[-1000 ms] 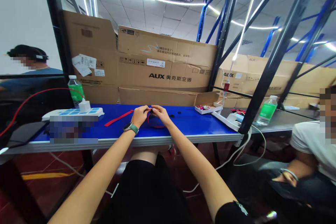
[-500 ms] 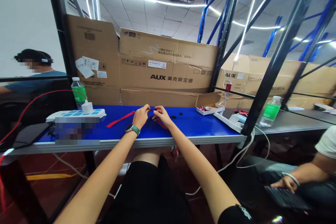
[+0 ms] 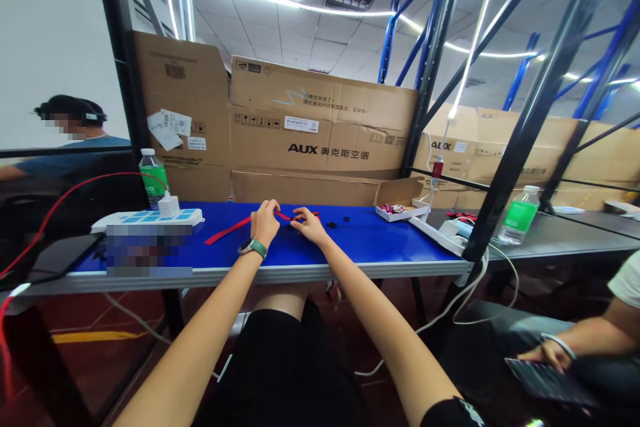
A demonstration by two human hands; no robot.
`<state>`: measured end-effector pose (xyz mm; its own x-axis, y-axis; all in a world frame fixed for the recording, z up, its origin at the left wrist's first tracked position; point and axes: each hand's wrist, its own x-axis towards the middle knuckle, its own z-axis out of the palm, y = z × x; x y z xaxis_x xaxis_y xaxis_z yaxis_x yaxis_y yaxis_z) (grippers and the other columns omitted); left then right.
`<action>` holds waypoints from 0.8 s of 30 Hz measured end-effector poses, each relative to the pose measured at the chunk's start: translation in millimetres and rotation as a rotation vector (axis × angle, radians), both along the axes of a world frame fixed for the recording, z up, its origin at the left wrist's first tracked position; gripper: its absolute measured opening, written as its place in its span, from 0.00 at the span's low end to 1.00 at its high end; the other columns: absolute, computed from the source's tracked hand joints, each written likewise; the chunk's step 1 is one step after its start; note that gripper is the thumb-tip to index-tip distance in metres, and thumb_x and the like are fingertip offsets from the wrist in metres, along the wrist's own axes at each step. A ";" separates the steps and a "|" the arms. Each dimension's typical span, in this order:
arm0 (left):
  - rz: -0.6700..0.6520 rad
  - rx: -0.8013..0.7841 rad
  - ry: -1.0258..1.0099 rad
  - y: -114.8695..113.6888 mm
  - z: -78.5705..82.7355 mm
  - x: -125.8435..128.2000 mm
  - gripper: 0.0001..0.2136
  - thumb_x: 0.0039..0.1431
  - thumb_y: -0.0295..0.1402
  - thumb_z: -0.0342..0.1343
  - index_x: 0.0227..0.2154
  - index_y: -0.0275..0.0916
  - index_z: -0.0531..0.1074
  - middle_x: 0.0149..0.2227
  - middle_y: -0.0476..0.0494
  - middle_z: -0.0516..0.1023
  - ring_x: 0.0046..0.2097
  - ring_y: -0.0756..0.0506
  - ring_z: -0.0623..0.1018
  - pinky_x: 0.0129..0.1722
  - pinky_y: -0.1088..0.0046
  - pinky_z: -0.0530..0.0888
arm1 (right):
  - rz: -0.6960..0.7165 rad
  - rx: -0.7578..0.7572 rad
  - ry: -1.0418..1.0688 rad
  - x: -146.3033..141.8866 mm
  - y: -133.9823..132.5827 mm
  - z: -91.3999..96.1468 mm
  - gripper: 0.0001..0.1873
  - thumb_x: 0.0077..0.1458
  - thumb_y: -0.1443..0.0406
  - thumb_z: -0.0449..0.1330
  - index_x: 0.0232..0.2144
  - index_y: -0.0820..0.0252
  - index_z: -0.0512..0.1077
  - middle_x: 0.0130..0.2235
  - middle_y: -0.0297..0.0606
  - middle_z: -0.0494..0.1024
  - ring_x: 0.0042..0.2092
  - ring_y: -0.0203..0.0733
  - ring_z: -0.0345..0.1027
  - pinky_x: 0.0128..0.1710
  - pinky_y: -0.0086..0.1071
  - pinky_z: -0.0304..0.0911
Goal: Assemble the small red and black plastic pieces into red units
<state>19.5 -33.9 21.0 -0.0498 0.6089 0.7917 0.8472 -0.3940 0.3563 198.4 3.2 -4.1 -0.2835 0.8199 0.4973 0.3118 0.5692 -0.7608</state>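
Observation:
A long, flat red strap (image 3: 227, 234) lies across the blue tabletop and runs up to my left hand (image 3: 265, 223). My left hand is closed on it, thumb and fingers pinched together, with a green-banded watch on that wrist. Between the two hands a short stretch of the strap shows. My right hand (image 3: 310, 227) pinches the strap at its fingertips, and more red shows behind those fingers. Just right of that hand lie a small black piece (image 3: 331, 225) and another black piece (image 3: 347, 219). What sits directly under the right fingers is mostly hidden.
A white power strip (image 3: 150, 219) with a plugged-in charger and a green-labelled bottle (image 3: 153, 177) stand on the left. An open small box (image 3: 400, 213) of colourful bits sits at the back right, before cardboard panels (image 3: 325, 127). Another person's hand (image 3: 550, 352) is at far right.
My hands have moved slightly apart, and a stretch of red strap now shows between them. The red loop below my right hand no longer shows. The view has shifted slightly.

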 end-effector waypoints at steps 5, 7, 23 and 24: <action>0.044 0.117 -0.042 -6.7 3.9 0.3 0.12 0.52 0.17 0.48 0.32 0.41 0.70 0.38 0.43 0.77 0.45 0.40 0.74 0.45 0.64 0.63 | 0.162 0.121 -0.305 -1.5 -15.3 0.2 0.30 0.50 0.64 0.69 0.55 0.54 0.67 0.42 0.36 0.80 0.42 0.41 0.72 0.47 0.37 0.66; 0.024 0.125 -0.022 -7.7 4.8 0.4 0.11 0.54 0.19 0.48 0.30 0.41 0.70 0.36 0.42 0.76 0.44 0.40 0.74 0.45 0.63 0.64 | 0.134 0.205 -0.378 -4.0 -17.0 2.0 0.31 0.48 0.62 0.71 0.54 0.52 0.69 0.43 0.37 0.81 0.50 0.47 0.71 0.53 0.43 0.62; -0.542 -0.121 0.480 -3.1 -6.8 13.4 0.12 0.61 0.40 0.56 0.26 0.41 0.77 0.39 0.42 0.77 0.42 0.42 0.75 0.46 0.65 0.68 | -0.271 0.185 -0.605 135.7 10.7 16.6 0.12 0.48 0.75 0.64 0.33 0.56 0.81 0.39 0.42 0.83 0.46 0.49 0.75 0.52 0.36 0.65; -0.489 -0.105 0.481 -3.1 -6.5 13.4 0.13 0.62 0.40 0.55 0.25 0.41 0.77 0.38 0.41 0.76 0.42 0.42 0.74 0.45 0.65 0.67 | -0.279 0.193 -0.595 135.4 10.9 15.2 0.12 0.47 0.75 0.64 0.34 0.57 0.81 0.39 0.42 0.82 0.45 0.48 0.75 0.51 0.36 0.66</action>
<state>32.9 -37.0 14.4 0.5914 0.5463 0.5931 0.6543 -0.7550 0.0430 333.9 14.0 11.1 -0.3453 0.8141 0.4669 0.8000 0.5155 -0.3071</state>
